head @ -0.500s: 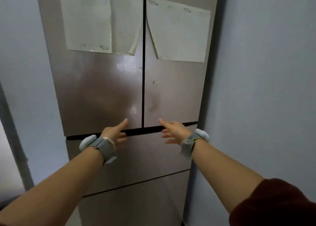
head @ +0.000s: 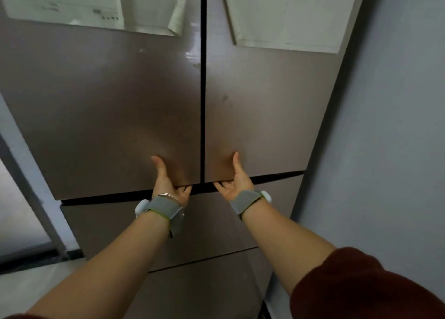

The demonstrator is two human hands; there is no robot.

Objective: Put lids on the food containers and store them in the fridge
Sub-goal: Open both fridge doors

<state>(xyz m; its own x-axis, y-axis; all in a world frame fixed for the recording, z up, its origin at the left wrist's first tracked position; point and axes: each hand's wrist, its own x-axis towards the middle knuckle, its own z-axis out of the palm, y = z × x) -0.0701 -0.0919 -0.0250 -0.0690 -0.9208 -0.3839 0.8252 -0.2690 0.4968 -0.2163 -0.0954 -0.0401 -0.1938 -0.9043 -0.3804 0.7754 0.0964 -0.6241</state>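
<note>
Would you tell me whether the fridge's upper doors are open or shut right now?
Shut. Both doors lie flush, with only a thin even seam between them. The left hand and right hand hook fingers under their bottom edges.

The fridge point(head: 120, 113) fills the view, its two upper doors closed. The left hand point(head: 169, 182) holds the bottom edge of the left door point(head: 108, 125): the thumb lies on the front and the fingers are hooked under the edge. The right hand point(head: 237, 182) holds the right door point(head: 265, 113) in the same way. Papers point(head: 284, 12) hang on both doors. A grey wall point(head: 397, 125) stands just beside the fridge, on its right.
</note>
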